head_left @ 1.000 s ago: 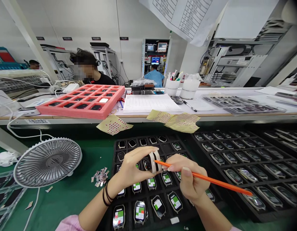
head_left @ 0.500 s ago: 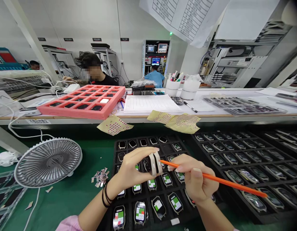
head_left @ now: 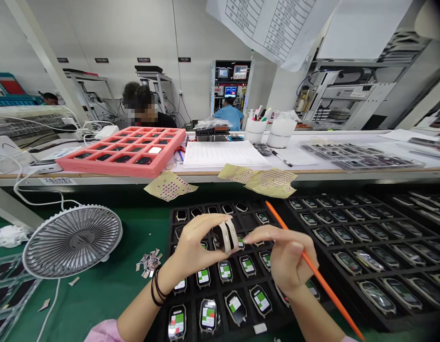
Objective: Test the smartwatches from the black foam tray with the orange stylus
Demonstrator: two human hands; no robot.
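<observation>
My left hand (head_left: 196,242) pinches two pale smartwatch cases (head_left: 229,235) side by side, edge-on, above the black foam tray (head_left: 246,222). In my right hand (head_left: 293,259) is a thin orange stick (head_left: 324,283), which now slants from upper left to lower right, held in the curled fingers. The index finger of that hand stretches toward the watch cases; whether its tip touches them I cannot tell. Beneath both hands, smartwatches (head_left: 261,300) with green, white and some red on their screens lie in the tray's compartments.
A second black tray of watches (head_left: 348,262) stands at right. At left are a grey fan (head_left: 73,240) and a pile of small tabs (head_left: 148,262). The shelf ahead carries a pink foam tray (head_left: 148,169), paper sheets (head_left: 223,154) and hanging yellow sticker sheets (head_left: 273,182). Co-workers sit beyond.
The orange stick's tip has swung away from the watch cases, up and to the right. My right index finger now points at the cases. My left hand still grips them.
</observation>
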